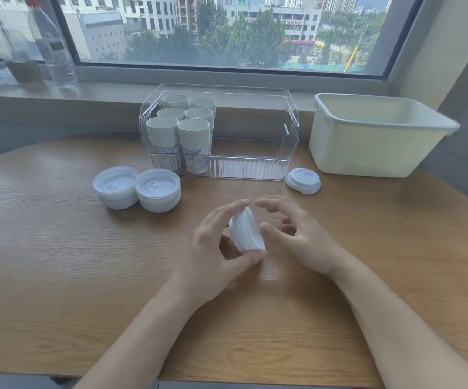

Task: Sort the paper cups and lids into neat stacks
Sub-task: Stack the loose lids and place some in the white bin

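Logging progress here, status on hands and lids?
Left grip holds small lid stack on edge; right grip open beside it. One loose lid by clear bin. Nothing in the way.

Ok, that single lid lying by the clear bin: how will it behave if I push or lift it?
The single lid looks like thin moulded plastic, so probably very light and slightly flexible under a pinch. It lies flat on the smooth wooden table, so a push likely slides it rather than tips or rolls it. Its low rim may be hard to pinch.

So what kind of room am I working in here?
Probably an upper-floor office or break room: a wooden table against a wide window overlooking city buildings, with stacked paper cups in a clear bin.
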Tool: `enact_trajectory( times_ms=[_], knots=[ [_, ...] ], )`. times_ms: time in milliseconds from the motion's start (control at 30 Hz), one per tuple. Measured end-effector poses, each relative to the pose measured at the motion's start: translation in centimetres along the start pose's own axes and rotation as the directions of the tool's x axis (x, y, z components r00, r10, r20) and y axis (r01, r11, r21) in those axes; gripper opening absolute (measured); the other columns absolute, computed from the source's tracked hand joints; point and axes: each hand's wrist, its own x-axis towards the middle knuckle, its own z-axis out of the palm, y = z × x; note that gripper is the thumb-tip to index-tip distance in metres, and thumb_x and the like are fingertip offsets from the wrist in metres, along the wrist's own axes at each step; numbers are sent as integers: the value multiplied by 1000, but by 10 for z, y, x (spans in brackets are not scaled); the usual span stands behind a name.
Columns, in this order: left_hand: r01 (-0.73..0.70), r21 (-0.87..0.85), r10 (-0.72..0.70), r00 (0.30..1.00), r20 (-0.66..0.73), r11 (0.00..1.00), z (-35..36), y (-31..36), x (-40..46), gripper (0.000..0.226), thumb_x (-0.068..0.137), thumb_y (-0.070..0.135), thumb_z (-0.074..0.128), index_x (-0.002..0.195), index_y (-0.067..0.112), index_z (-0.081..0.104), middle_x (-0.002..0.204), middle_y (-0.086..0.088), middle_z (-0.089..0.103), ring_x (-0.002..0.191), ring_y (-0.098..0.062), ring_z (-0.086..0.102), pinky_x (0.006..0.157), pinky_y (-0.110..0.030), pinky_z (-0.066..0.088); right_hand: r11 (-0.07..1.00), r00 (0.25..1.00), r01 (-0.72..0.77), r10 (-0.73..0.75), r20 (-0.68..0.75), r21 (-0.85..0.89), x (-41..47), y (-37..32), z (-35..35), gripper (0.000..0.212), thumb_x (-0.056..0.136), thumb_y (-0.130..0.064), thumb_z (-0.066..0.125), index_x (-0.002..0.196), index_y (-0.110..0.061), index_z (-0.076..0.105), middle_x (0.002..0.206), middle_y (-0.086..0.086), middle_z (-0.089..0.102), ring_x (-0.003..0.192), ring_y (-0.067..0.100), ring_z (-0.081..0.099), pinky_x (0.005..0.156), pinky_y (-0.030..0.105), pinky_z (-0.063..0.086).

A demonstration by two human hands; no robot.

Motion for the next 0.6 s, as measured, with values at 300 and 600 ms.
enact_trajectory(
  times_ms=[300, 600],
  knots=[
    [55, -26, -55, 998, 0, 998, -1, -8, 3, 80, 78, 50, 88, 146, 57, 44, 133, 38, 47, 115, 2, 57, 90, -8, 46, 739, 885, -407, 173, -431, -538, 56, 55, -43, 79, 96, -56, 61, 163, -28, 28, 174, -2, 15, 158, 25, 16, 123, 49, 20],
    [63, -45, -65, 997, -33, 997, 0, -14, 4, 80, 78, 51, 89, 144, 60, 44, 133, 36, 50, 116, -1, 58, 91, -10, 48, 731, 857, -484, 284, -431, -481, 79, 64, -62, 64, 86, -64, 70, 138, -32, 52, 144, 1, 58, 135, 30, 50, 106, 43, 36]
  ],
)
